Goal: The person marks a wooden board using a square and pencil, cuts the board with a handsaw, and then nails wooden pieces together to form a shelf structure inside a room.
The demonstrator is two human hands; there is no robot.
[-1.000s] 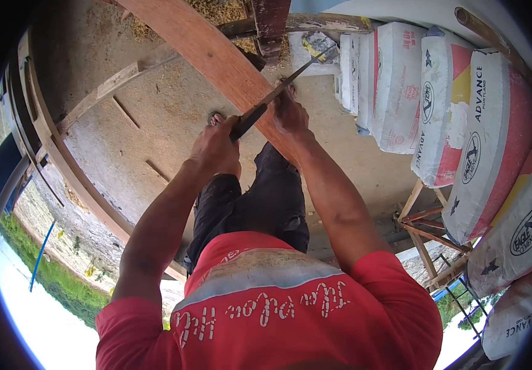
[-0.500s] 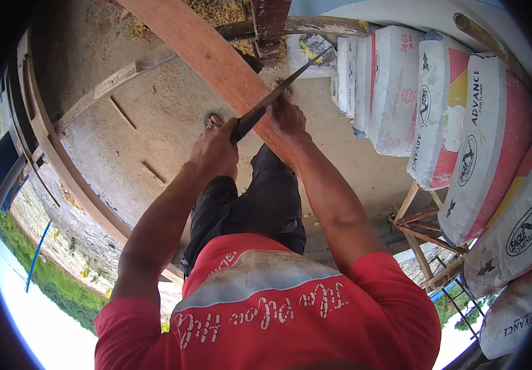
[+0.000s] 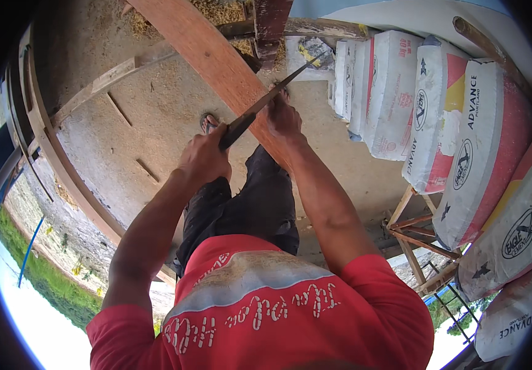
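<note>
My left hand (image 3: 206,153) is closed on the dark handle of a long, tapered hand saw (image 3: 270,94), whose blade crosses a reddish wooden plank (image 3: 198,49) diagonally and points up to the right. My right hand (image 3: 282,120) grips that plank just below the blade, its fingers partly hidden by the wood. The plank runs from the top of the view down toward my legs. My sandalled feet show on the concrete floor on both sides of the plank, the right one partly covered by my hand.
Stacked white cement sacks (image 3: 438,123) line the right side, above a wooden frame (image 3: 411,225). Wooden beams (image 3: 105,83) lie along the left and top, with a dark red post (image 3: 270,31) at top centre. Sawdust and loose sticks (image 3: 119,108) are on the concrete floor (image 3: 142,142).
My left hand and the saw have slid a little down and to the left along the cut line. My right hand stays on the plank, shifting slightly with the view.
</note>
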